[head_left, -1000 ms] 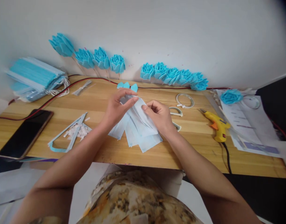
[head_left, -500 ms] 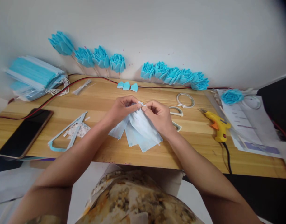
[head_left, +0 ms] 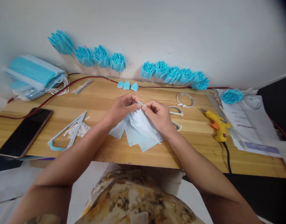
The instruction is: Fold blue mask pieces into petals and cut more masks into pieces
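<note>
Above the middle of the table, my left hand (head_left: 124,107) and my right hand (head_left: 158,113) meet with thumbs and forefingers pinched together. Between them they grip the gathered top of a pale blue face mask fabric bundle (head_left: 143,127). Its pieces fan out downward in several overlapping pointed corners. Just what the fingertips press at the gathered top is partly hidden. Three small cut blue pieces (head_left: 126,86) lie behind my hands. To the right of my right hand are scissors, whose white handles (head_left: 176,111) show while the rest is hidden.
Several blue fabric flowers (head_left: 174,74) lean at the wall. Stacked masks (head_left: 35,73), a phone (head_left: 25,132), white scraps (head_left: 77,130) and blue-white strips (head_left: 57,148) are at left. A tape roll (head_left: 185,99), yellow glue gun (head_left: 216,124) and papers (head_left: 245,124) are at right. A red-black cable (head_left: 86,77) runs behind.
Almost nothing differs. Both hands keep their pinch on the gathered mask fabric, and the table things stay in place.
</note>
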A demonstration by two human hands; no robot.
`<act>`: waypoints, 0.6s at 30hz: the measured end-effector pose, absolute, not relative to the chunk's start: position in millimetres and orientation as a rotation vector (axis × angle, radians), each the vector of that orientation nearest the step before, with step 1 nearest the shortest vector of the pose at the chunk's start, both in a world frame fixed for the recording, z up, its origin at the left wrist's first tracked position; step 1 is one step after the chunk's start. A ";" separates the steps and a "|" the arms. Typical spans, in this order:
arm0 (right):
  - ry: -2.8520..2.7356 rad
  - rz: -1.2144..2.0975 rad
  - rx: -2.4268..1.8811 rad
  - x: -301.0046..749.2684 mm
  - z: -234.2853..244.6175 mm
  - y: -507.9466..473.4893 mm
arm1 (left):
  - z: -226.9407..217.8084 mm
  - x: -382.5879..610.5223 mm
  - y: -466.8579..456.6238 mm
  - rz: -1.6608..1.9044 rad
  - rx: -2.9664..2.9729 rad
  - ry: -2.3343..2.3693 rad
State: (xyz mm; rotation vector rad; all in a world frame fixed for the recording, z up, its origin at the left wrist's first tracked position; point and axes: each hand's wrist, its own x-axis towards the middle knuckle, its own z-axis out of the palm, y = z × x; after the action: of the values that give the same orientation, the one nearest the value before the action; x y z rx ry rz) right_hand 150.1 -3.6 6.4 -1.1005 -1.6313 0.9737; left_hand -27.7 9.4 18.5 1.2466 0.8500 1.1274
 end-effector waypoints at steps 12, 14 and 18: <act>-1.639 0.967 -1.125 149.9 9.7 -3.7 | 24.7 -28.0 1.8 1.129 1.237 0.899; -1.626 0.982 -1.133 149.1 9.7 -4.1 | 24.8 -28.6 3.4 1.158 1.222 0.932; -1.587 1.035 -1.144 147.4 10.4 -4.3 | 20.7 -33.1 10.7 1.288 1.171 0.954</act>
State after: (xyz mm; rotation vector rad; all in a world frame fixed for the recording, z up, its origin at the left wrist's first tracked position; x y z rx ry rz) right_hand 147.4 -4.3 10.4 -1.1444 -1.5870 1.0351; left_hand -33.1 10.7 20.7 1.1715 0.9542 1.2884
